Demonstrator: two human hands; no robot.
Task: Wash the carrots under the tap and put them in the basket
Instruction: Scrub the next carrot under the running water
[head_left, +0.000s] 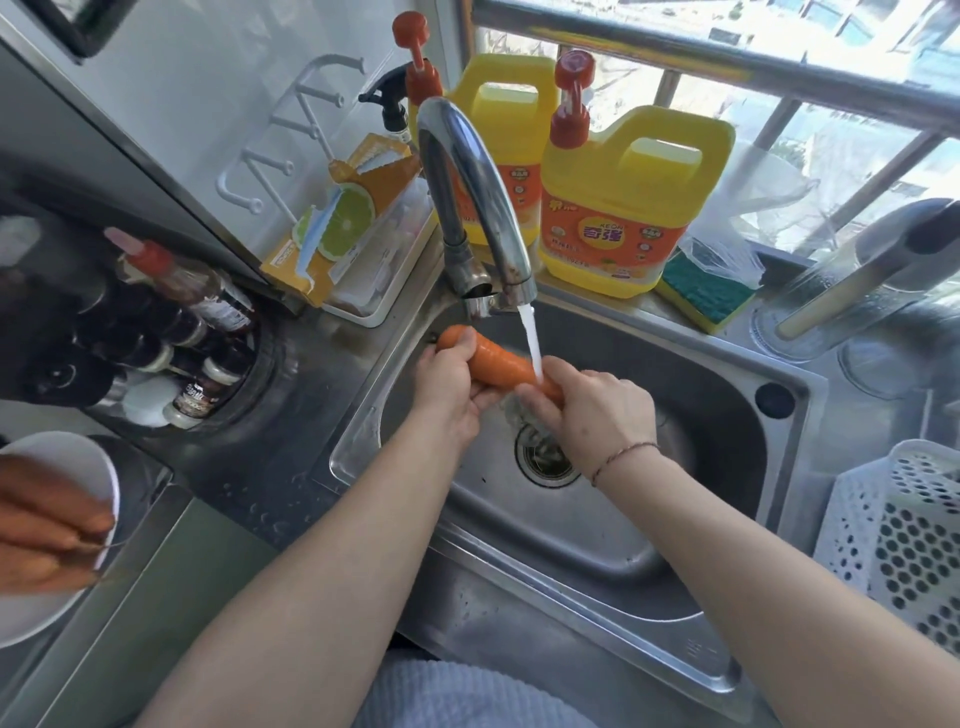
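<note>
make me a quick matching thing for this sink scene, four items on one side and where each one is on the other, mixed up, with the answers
Things:
1. carrot
2. white basket
3. white plate of carrots
4. green sponge

Places:
A. on the ledge beside the yellow detergent jug
B. right of the sink, at the frame edge
C. under the running tap, held by the left hand and right hand
D. on the counter left of the sink

Pairs: 1-C, 2-B, 3-D, 4-A

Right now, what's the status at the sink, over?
Left hand and right hand both grip one carrot. Tap running onto it. Basket at right, nothing in the way.
</note>
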